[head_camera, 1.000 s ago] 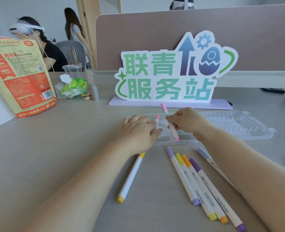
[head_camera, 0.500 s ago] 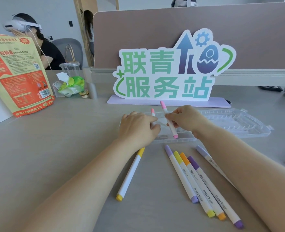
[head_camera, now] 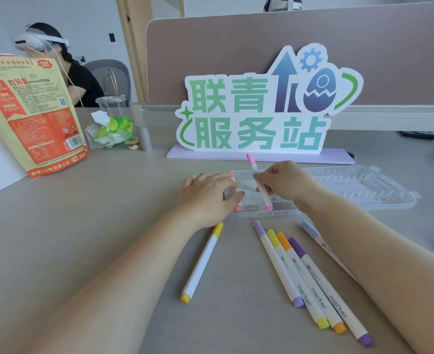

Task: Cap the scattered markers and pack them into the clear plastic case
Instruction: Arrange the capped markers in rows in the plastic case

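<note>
Packing in progress: your right hand (head_camera: 285, 183) pinches a pink marker (head_camera: 259, 186) between thumb and fingertips, holding it tilted just above the left half of the clear plastic case (head_camera: 364, 190), which lies on the tabletop (head_camera: 83, 238). Your left hand (head_camera: 208, 195) lies over the case's left end with its fingers bent across a second pink marker (head_camera: 238, 207) (whether it pinches that marker or merely presses on it cannot be told from here). To seat the held marker well, bring it parallel to the case's ribs, lower its near end into the groove beside the second pink marker, then press the barrel flat. Let the left hand steady the case, which looks light enough to skid. The held marker appears capped at both ends, pink over a white barrel. The case itself is transparent and ribbed, with small tabs at its right end. In front of the case wait a yellow marker (head_camera: 203, 261), a row of four markers (head_camera: 310, 284) capped lilac, yellow, orange and purple, and a pale lavender marker (head_camera: 315, 237) partly under your right forearm. All appear capped, so likely only packing remains.
</note>
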The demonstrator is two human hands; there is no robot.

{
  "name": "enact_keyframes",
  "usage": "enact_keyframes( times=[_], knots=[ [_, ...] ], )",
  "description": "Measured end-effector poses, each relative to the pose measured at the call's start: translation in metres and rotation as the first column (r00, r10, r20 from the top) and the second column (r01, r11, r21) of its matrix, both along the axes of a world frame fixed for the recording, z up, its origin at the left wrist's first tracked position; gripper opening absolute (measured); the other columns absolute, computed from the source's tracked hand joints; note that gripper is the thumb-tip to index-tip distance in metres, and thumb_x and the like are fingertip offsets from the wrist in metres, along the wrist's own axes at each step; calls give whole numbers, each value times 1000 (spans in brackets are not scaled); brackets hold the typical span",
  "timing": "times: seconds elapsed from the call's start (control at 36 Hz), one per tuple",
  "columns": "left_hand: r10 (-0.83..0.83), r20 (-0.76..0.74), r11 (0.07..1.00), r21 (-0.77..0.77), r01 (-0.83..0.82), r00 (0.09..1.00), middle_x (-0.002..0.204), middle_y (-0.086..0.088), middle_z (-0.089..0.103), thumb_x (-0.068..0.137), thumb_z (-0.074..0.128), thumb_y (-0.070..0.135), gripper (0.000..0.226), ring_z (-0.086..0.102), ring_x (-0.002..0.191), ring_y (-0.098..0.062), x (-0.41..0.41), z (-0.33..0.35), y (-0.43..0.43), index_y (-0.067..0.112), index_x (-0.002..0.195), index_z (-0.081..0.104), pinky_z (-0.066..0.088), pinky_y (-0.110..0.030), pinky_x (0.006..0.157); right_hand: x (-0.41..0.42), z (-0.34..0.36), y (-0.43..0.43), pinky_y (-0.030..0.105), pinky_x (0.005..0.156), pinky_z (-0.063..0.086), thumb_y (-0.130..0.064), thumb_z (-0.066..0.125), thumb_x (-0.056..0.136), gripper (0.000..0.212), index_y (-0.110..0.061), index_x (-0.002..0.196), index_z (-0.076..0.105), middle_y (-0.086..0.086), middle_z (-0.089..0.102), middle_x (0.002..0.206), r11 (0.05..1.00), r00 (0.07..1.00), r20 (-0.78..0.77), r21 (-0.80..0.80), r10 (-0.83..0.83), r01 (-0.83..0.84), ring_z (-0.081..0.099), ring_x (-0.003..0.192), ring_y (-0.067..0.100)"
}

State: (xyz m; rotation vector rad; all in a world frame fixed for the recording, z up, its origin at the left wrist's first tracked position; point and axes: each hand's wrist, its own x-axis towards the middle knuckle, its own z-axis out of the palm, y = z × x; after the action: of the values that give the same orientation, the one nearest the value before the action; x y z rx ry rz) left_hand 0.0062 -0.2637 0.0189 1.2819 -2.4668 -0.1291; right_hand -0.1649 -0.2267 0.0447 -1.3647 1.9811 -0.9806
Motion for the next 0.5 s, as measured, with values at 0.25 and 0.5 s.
enact_keyframes(
  times=[0.25,0.5],
  knots=[
    [-70,89,994,90,62,994,122,12,57,94,35,55,40,47,121,-15,7,0,-5,34,126,47,28,-34,103,4,-2,2,29,68,43,-27,58,91,25,-12,73,66,12,72,91,999,996,-84,-37,-1,-2,57,76,21],
    [-96,10,981,171,93,995,125,10,52,92,44,50,35,45,120,-19,12,-1,-4,38,125,50,33,-38,105,4,-5,3,30,69,49,-31,56,92,9,-24,98,58,-2,71,75,997,999,-31,-83,7,-9,67,73,18]
  ],
)
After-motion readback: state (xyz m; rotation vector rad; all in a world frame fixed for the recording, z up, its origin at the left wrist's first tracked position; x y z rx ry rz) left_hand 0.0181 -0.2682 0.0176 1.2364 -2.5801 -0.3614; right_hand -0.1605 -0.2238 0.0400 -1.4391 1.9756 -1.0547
